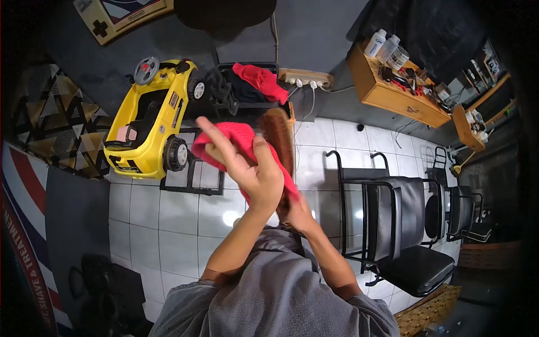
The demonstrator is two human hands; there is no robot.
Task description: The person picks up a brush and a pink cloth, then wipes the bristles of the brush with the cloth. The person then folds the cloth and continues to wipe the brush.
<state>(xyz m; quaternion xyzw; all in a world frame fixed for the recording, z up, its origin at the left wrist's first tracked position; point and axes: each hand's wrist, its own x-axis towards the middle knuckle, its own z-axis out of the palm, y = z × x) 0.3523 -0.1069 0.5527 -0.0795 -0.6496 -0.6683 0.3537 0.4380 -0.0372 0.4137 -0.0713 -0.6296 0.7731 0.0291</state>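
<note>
In the middle of the head view a red cloth (240,135) hangs in my left hand (255,177). The thumb presses on the cloth and one finger points out, up and to the left. Just right of it stands a long brown brush (276,132) with bristles, partly smeared by motion. My right hand (299,214) is closed around the brush's lower end, and a lower corner of the cloth reaches that hand. The cloth lies against the brush and covers part of it.
Ahead stands a dark basket (224,106) with red and dark cloths, beside a power strip (306,77). A yellow toy car (149,121) sits on the left. To the right are black chairs (398,224) and a wooden drawer shelf (393,98) with bottles and tools.
</note>
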